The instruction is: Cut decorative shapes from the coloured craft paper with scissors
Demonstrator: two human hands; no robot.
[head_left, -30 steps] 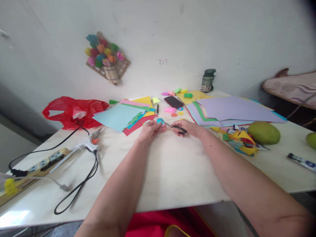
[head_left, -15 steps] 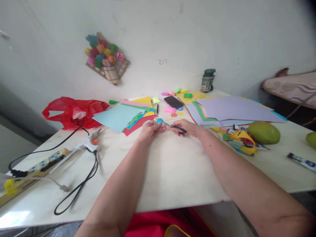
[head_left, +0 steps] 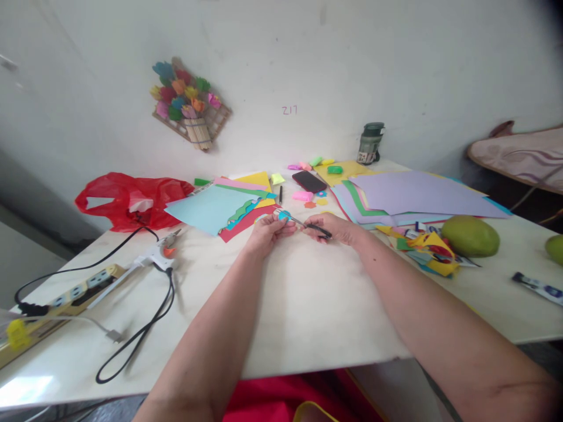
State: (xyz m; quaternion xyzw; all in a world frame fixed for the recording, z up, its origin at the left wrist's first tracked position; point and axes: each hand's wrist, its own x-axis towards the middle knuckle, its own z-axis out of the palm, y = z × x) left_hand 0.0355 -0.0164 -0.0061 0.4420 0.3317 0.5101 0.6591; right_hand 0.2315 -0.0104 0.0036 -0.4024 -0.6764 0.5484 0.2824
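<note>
My left hand (head_left: 268,231) is closed on a small piece of blue paper (head_left: 284,215), pinched at the fingertips. In my right hand (head_left: 332,227) is a pair of scissors (head_left: 319,230) with dark handles, its blades pointing left and meeting the blue paper. Whether the blades are apart is too small to tell. Just beyond my hands lie small paper flowers: a blue one (head_left: 322,194), an orange one (head_left: 310,205) and a yellow one (head_left: 322,201). Red paper (head_left: 240,225) lies behind my left hand.
Left are a red plastic bag (head_left: 132,202), a glue gun (head_left: 160,252) with its cord, and a power strip (head_left: 83,290). A phone (head_left: 309,181) and pink clay pack (head_left: 302,196) lie behind. Right are coloured sheets (head_left: 422,193), paper scraps (head_left: 433,252), a green fruit (head_left: 470,236) and a bottle (head_left: 370,143).
Both hands stay in nearly the same place. The scissors and the blue paper have shifted only very slightly.
</note>
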